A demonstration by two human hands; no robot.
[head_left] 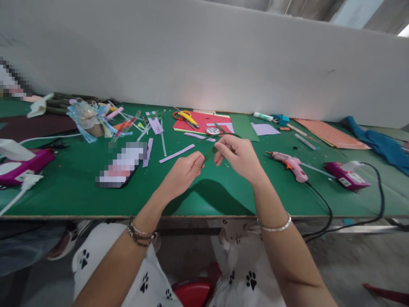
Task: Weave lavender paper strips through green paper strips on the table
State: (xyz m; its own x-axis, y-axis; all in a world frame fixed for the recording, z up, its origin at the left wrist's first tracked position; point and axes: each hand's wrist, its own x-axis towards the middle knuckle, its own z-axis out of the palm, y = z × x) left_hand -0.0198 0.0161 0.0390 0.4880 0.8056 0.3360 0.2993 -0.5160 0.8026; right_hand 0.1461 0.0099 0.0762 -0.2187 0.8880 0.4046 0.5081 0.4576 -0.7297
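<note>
Between my two hands, just above the green table (pixel 140 202), stretches a narrow green paper strip (pixel 210 154). My left hand (pixel 188 170) pinches its near end with closed fingers. At the other end, my right hand (pixel 234 154) has thumb and fingertips pressed together on the strip. Beyond the hands lie a red paper sheet (pixel 201 120), a round black-and-white patterned piece (pixel 212 131) and yellow-and-orange scissors (pixel 187 118). A lilac paper strip (pixel 177 153) rests left of my hands. To the right is a pink glue gun (pixel 289 164) with an orange trigger.
A phone (pixel 123 166) lies at left. Purple power strips (pixel 347 175) (pixel 27 168) stand on both sides, with cables trailing over the edge. A bundle of blue tassels (pixel 89 119), a glue stick (pixel 263 116), orange sheets (pixel 329 133) and blue cloth (pixel 377 145) lie along the white partition (pixel 204 55).
</note>
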